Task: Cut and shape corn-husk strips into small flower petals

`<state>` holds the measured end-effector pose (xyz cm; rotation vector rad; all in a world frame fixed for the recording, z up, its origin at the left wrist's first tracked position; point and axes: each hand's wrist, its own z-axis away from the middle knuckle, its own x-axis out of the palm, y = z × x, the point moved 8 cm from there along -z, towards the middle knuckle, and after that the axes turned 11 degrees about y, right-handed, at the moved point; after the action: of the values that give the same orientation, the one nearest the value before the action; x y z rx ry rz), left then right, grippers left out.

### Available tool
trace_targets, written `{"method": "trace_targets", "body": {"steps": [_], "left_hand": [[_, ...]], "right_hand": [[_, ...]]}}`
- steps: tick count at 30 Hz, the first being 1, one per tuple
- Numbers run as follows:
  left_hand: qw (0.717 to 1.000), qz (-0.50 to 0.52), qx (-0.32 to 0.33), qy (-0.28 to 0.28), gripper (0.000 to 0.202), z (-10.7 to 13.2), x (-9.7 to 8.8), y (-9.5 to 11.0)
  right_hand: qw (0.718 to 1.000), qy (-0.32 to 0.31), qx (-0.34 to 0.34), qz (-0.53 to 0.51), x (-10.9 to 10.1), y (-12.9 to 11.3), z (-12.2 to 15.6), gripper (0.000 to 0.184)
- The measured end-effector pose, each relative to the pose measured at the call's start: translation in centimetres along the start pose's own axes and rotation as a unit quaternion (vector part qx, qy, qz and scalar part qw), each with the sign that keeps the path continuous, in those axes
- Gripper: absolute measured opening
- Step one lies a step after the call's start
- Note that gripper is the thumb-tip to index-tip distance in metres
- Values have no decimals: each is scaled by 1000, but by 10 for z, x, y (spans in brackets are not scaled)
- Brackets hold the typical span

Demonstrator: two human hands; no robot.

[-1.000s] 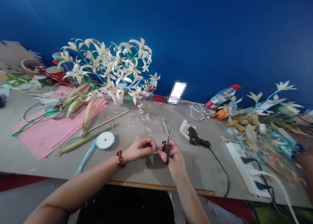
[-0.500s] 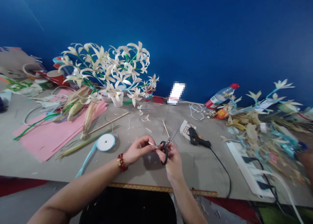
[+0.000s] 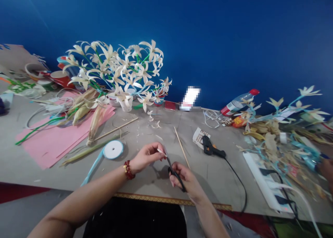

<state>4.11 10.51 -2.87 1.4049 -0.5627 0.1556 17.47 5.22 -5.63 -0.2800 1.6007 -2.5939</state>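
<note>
My left hand (image 3: 147, 156), with a red bead bracelet at the wrist, pinches a small pale strip of husk (image 3: 160, 151) between thumb and fingertips. Just to its right and nearer me, my right hand (image 3: 186, 178) grips black scissors (image 3: 173, 170). Their blades point up and left and reach the pale strip. Both hands hover over the grey table (image 3: 145, 175) near its front edge. A thin wooden stick (image 3: 182, 147) lies on the table just beyond my right hand.
A black glue gun (image 3: 211, 148) with its cord lies to the right. A light-blue ribbon spool (image 3: 112, 149) lies left, beside pink paper (image 3: 52, 141) and dried husks. White craft flowers (image 3: 122, 71) stand behind. A plastic bottle (image 3: 238, 102) and more flower stems clutter the right side.
My right hand has drawn back towards me and turned the scissors, so the blades now point up-left at the strip. My left hand has stayed almost where it was.
</note>
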Motion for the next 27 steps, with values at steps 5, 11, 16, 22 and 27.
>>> {"method": "trace_targets", "body": {"steps": [5,11,16,22,27], "left_hand": [[1000,-2,-18,-2,25,-1,0,-1],[1000,0,-19,8,23,-2,-3,-6],[1000,-9,-5,23,24,-1,-5,-5],[1000,2,5,31,22,-1,-3,-2],[999,16,15,35,21,0,-2,0]], "right_hand": [[1000,-12,1,0,0,-1,0,52],[1000,-13,-12,1,4,-4,2,49],[999,-22,-38,5,11,-3,3,43],[999,-27,-38,-4,13,5,2,45],[998,8,-62,-12,16,1,3,42]]}}
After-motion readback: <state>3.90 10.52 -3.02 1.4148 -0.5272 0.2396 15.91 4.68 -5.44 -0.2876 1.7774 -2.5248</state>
